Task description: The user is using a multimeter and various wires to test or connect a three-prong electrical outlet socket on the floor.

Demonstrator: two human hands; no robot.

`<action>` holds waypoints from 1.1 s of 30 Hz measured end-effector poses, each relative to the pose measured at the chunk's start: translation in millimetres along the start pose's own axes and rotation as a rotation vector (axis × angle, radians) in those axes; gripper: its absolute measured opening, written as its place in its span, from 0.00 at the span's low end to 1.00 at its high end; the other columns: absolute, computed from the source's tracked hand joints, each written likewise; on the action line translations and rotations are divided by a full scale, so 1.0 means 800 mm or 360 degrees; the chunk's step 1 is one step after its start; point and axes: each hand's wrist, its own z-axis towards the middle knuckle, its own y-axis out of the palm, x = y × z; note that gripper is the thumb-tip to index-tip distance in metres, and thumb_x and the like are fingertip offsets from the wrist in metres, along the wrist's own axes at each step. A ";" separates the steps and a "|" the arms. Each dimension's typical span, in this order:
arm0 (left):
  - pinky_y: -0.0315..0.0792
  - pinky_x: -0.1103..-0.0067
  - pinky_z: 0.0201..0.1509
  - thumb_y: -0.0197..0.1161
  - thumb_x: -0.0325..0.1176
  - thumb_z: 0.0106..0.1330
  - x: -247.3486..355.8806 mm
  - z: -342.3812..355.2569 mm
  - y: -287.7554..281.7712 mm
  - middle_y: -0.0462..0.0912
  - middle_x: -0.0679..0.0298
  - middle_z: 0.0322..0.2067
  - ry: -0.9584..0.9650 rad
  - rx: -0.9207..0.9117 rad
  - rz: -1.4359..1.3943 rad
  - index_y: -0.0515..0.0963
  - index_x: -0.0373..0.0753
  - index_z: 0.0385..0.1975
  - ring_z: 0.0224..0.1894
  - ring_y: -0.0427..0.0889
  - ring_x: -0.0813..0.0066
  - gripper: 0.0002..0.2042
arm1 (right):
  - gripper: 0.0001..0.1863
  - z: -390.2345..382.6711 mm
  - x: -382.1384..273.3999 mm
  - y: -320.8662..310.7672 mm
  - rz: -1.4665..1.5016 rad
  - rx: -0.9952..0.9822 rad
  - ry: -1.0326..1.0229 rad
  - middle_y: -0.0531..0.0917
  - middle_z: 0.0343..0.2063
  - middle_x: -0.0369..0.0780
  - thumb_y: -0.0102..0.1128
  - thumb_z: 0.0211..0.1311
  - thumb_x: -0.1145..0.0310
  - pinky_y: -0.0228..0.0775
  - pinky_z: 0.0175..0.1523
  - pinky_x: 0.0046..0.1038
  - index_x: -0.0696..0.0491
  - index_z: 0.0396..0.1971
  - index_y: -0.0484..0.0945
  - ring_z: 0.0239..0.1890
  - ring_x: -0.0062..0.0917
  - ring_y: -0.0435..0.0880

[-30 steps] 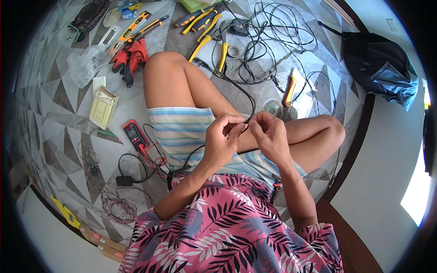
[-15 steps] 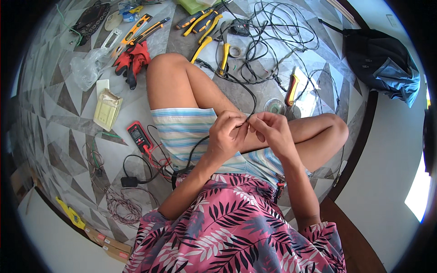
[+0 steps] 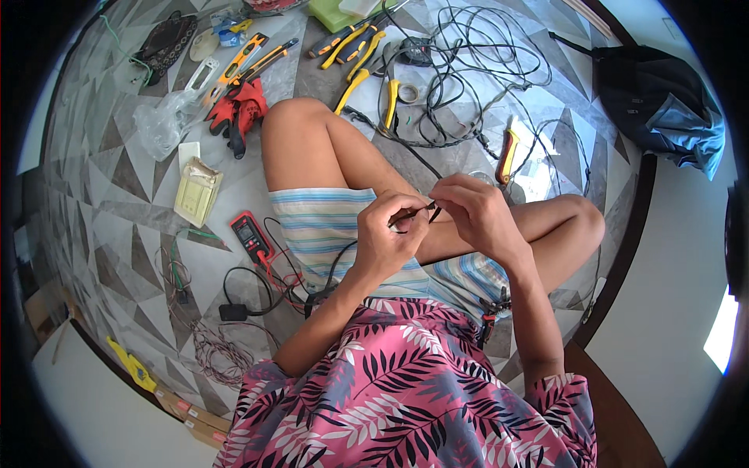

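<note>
I sit cross-legged on a patterned tile floor. My left hand and my right hand meet above my lap, both pinching a thin black cable between fingertips. The cable runs up and away across the floor toward a tangle of black wires. A short end sticks out between my two hands. Another part of the cable drops from my left hand down over my striped shorts.
A red multimeter with leads lies left of my thigh. Yellow-handled pliers, red cutters, an orange knife, a tape roll, a beige switch plate and a plastic bag lie around. A dark bag sits right.
My hands have stayed together over my lap, working the cable with small finger shifts. The view has tilted slightly, so the floor items sit a little lower in the picture.
</note>
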 end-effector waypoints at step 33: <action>0.69 0.85 0.25 0.61 0.29 0.72 0.036 0.013 -0.035 0.81 0.63 0.29 -0.1278 -0.0304 -0.1172 0.71 0.41 0.42 0.23 0.77 0.82 0.06 | 0.13 -0.041 -0.034 0.066 0.0964 0.0515 0.0557 0.79 0.35 0.39 0.70 0.64 0.69 0.69 0.47 0.26 0.60 0.43 0.84 0.41 0.25 0.76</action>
